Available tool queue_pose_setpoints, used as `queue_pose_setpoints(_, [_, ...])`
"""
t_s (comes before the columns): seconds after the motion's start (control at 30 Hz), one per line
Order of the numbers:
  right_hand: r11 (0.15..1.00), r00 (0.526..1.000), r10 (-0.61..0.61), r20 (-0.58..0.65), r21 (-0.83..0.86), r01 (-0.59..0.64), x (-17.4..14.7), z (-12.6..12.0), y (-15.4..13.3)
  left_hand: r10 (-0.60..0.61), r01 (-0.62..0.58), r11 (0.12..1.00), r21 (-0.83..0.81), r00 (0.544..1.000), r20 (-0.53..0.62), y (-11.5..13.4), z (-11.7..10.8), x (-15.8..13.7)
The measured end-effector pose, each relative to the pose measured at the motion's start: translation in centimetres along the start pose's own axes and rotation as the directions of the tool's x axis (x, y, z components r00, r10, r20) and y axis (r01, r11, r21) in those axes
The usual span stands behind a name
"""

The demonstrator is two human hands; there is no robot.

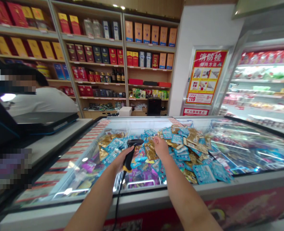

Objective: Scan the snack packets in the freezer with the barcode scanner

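My left hand is wrapped round the handle of a black barcode scanner with yellow trim. Its head points right, and a black cable hangs down from the grip over the freezer's front edge. Just to the right, my right hand pinches a gold foil packet by its upper right corner. The packet's barcode side faces me, close to the scanner head. Under and around both hands lie heaped blue packets and more gold packets on the glass top.
The glass-topped chest freezer spans the front, with purple packages visible below the glass. At left a person sits behind a counter. Shelves of boxes line the back. A lit refrigerated case stands at right.
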State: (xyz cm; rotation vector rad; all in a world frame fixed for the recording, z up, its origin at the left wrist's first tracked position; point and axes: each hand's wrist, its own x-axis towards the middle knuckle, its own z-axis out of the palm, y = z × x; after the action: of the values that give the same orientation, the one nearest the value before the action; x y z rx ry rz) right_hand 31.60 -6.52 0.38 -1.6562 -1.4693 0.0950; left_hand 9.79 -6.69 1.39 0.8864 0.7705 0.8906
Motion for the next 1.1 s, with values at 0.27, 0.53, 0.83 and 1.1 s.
queue_pose_setpoints(0.27, [0.927, 0.981, -0.003, 0.196, -0.366, 0.076, -1.0, -0.5, -0.6, 0.018, -0.015, 1.0, 0.021, 0.986, -0.167, 0.6, 0.3, -0.3])
queue_pose_setpoints(0.53, [0.958, 0.949, -0.064, 0.31, -0.246, 0.145, -1.1, 0.5, -0.3, -0.009, 0.014, 0.999, 0.045, 0.993, -0.115, 0.8, 0.7, -0.7])
queue_pose_setpoints(0.83, [0.969, 0.967, 0.015, 0.256, -0.243, 0.049, -1.1, 0.3, -0.4, 0.041, -0.038, 0.999, 0.031, 0.993, -0.111, 0.5, 0.4, -0.3])
queue_pose_setpoints(1.1, [0.992, 0.974, -0.065, 0.216, -0.09, 0.086, -0.8, 0.7, -0.9, 0.019, -0.014, 0.999, 0.05, 0.995, -0.1, 0.6, 0.4, -0.5])
